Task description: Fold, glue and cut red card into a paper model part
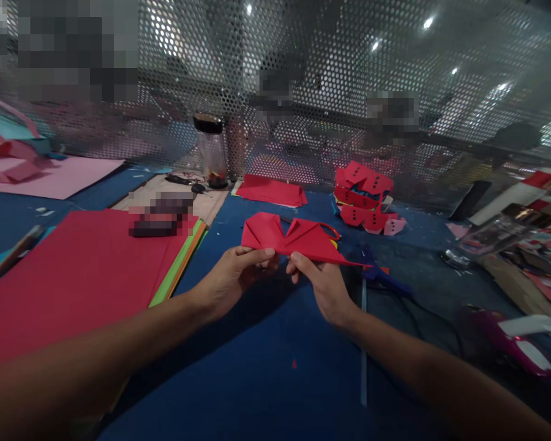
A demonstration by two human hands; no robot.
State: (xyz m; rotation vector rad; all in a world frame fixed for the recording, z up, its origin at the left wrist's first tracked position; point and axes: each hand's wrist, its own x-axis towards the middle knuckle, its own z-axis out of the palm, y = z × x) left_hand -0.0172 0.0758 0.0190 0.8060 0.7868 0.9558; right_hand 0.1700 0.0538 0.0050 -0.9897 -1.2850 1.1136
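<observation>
Between my two hands is a piece of folded red paper, held just above the blue table. It has a V-shaped notch in its upper edge and crease lines fanning out on both sides. My left hand pinches the lower edge left of the notch, thumb on top. Right of the notch, my right hand grips the same edge between thumb and fingers. The paper's right end tapers to a point. Behind it, scissors with an orange-red handle are partly hidden. A blue glue gun lies beyond my right hand.
Large red sheets are stacked at left over green and orange ones. More red paper and dotted red paper pieces lie at the back, near a jar and a perforated metal screen. A magenta tool rests at right.
</observation>
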